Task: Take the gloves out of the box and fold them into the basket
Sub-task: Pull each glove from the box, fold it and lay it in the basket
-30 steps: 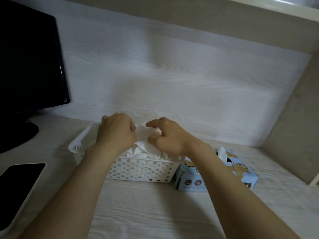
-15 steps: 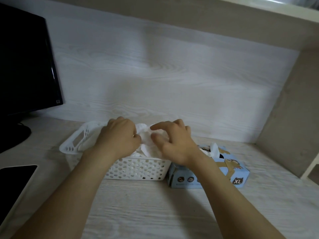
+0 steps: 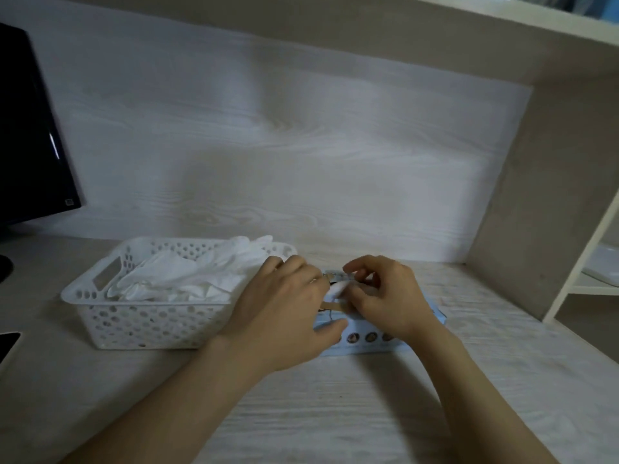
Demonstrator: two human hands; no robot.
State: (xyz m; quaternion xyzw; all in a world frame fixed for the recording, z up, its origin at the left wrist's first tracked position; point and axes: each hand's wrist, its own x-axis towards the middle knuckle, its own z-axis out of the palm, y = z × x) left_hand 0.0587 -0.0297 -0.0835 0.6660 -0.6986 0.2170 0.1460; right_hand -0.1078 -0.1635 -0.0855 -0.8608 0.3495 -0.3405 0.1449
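Note:
A white perforated basket stands on the desk at left, holding a loose pile of white gloves. Right beside it lies the light-blue glove box, mostly covered by my hands. My left hand rests flat across the box's left end, its thumb lying on the front face. My right hand hovers over the box opening with curled fingers, pinching a white glove tip that sticks out between the two hands. The opening itself is hidden.
A dark monitor stands at the far left, and a black phone lies at the left edge of the desk. A white shelf frame borders the right side. A pale wood-grain wall closes off the back.
Both hands have left the basket and moved right onto the glove box. The glove they were handling now lies in the basket. The right hand has taken a new glove tip.

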